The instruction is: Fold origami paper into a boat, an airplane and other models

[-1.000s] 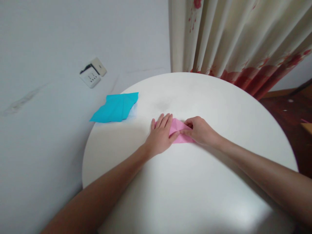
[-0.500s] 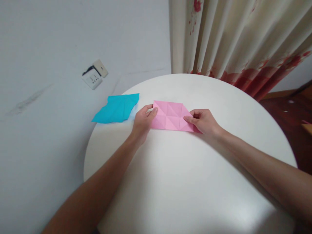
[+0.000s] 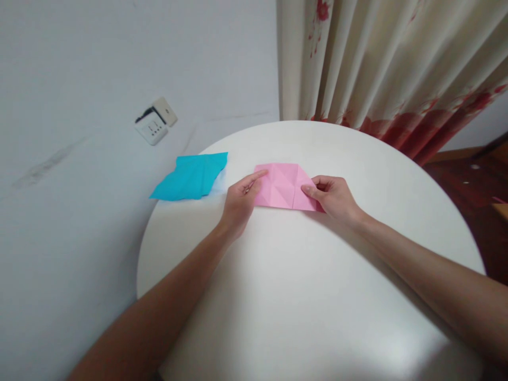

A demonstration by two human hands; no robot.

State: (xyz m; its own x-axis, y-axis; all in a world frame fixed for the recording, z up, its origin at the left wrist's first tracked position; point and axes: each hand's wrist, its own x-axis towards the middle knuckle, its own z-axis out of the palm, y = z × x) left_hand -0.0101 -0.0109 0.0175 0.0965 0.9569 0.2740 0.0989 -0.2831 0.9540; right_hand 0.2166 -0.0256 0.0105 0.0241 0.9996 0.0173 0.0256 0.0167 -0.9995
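Between my two hands is a pink sheet of origami paper [image 3: 282, 185], marked with crossing straight and diagonal creases. My left hand [image 3: 240, 203] is closed on its left edge, the index finger lying along the upper left part and the thumb beside it. With thumb and fingers, my right hand [image 3: 331, 194] pinches the slanted right end, where a darker pink underside shows. The fingers behind the paper are hidden. Some of the sheet's lower edge casts a shadow on the white round table [image 3: 301, 286].
Blue paper [image 3: 190, 177] lies left of my left hand, over the table's edge, with something pale under it. A wall socket [image 3: 151, 128] is on the wall at the left. Behind the table hangs a curtain [image 3: 357, 63] with red flowers.
My left hand has shifted slightly right and inward, its index finger now stretched over the paper's left part. The sheet's left edge has moved in. My right hand has hardly moved.
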